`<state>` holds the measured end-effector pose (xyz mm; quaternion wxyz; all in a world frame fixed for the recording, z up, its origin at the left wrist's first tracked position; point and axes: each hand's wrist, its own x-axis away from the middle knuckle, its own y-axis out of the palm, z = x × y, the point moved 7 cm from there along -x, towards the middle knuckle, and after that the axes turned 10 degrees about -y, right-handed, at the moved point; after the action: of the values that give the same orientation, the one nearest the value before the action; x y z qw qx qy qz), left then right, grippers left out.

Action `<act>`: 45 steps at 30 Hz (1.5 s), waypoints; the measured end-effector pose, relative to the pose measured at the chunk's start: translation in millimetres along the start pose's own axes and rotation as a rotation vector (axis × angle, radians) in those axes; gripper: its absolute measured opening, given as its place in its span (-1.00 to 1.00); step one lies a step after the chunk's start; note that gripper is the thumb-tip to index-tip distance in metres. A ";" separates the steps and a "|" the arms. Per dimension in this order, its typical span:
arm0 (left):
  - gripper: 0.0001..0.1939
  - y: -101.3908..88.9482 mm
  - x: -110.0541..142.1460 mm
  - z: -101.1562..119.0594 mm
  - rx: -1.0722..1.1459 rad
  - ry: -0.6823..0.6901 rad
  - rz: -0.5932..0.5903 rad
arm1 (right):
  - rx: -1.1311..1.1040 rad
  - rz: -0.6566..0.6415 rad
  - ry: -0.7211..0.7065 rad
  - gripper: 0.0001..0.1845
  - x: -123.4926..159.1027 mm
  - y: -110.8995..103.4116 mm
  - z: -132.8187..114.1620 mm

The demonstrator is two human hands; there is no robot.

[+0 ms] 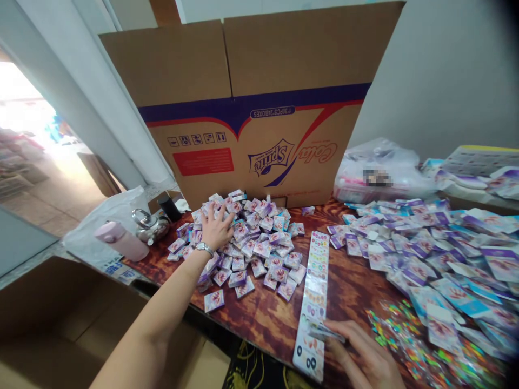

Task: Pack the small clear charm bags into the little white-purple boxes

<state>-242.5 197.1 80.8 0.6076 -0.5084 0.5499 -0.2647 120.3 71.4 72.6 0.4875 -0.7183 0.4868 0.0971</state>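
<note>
My left hand (217, 227), with a wristwatch, lies open with spread fingers on a heap of small white-and-purple packets (251, 243). The heap covers the middle of a red-brown wood-grain tabletop (259, 319). My right hand (360, 351) is at the near edge, gripping the lower end of a long printed card strip (314, 302). A small shiny item sits at its fingertips, too blurred to name. To the right lies a wide spread of larger purple-and-blue packets (438, 270), with colourful sticker sheets (417, 346) near my right hand.
A tall printed cardboard carton (243, 97) stands behind the heap. At the table's left end are a pink bottle (121, 240), a metal teapot (150, 227) and a white bag (101, 227). A clear plastic bag (379, 173) lies back right. An open cardboard box (81, 319) sits below my left arm.
</note>
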 end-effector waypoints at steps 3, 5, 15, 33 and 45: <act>-0.52 0.4 5.3 -10.7 0.003 -0.048 -0.002 | -0.004 -0.007 0.028 -0.82 2.7 -0.3 2.4; -0.52 1.4 8.7 -20.5 0.003 -0.092 -0.010 | -0.007 -0.008 0.043 -0.82 4.3 -0.2 3.4; -0.47 4.4 16.4 -54.5 -0.014 -0.238 -0.042 | -0.035 -0.005 0.032 -0.83 -1.3 -0.4 1.2; -0.28 3.1 132.0 105.4 0.137 0.640 -0.182 | -0.050 0.005 0.213 -0.80 10.9 -13.1 14.5; -0.47 44.1 121.6 54.1 0.134 0.803 -0.099 | -0.019 0.208 0.550 -0.71 45.8 -59.1 51.8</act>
<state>-171.2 122.8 -14.4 0.3628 -0.3498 0.6997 -0.5064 207.8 87.8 54.0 0.3178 -0.6684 0.6709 -0.0470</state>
